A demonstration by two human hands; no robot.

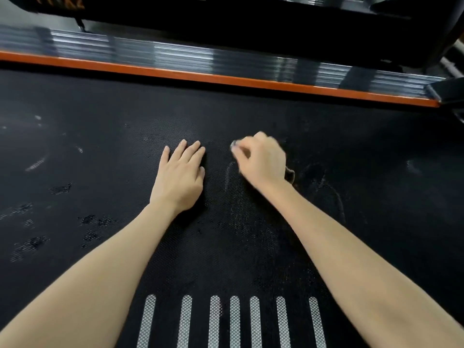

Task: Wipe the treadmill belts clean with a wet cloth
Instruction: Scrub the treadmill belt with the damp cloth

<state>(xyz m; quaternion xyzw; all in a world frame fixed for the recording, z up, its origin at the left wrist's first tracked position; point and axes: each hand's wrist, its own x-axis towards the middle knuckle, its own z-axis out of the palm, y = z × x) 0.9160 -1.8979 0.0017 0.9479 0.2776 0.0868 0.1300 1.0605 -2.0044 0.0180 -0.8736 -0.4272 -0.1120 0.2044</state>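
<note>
right hand sits just right of frame centre, fingers curled and bunched over a dark cloth that is nearly hidden under the palm; only a small dark flap shows at the hand's 4 o'clock, and a pale blurred bit at the fingertips could be cloth or glare, cannot tell. cloth is pressed on the treadmill belt, hand motion-blurred. left hand lies flat on the belt just beside, at the right hand's 9 o'clock, fingers straight and close together, holding nothing, looks like a brace

key relation: cloth is under the right hand, so the right does the wiping. belt's long axis seems to run 9 to 3 across the frame, parallel to the orange side rail at 12 o'clock. dusty smears and a curved pale mark lie at the cloth's 3 to 4 o'clock, close by; more pale scuffs well apart at 9 o'clock, beyond the left hand. judgement: nearest dirt is to the right, next stroke probably sweeps that way

surface: black mesh-textured belt, white stripe markings at 6 o'clock, patchy dull spots at 8 o'clock. beyond the rail a ribbed grey footboard, then a dark machine body at 12 o'clock; room otherwise dim, little visible
</note>
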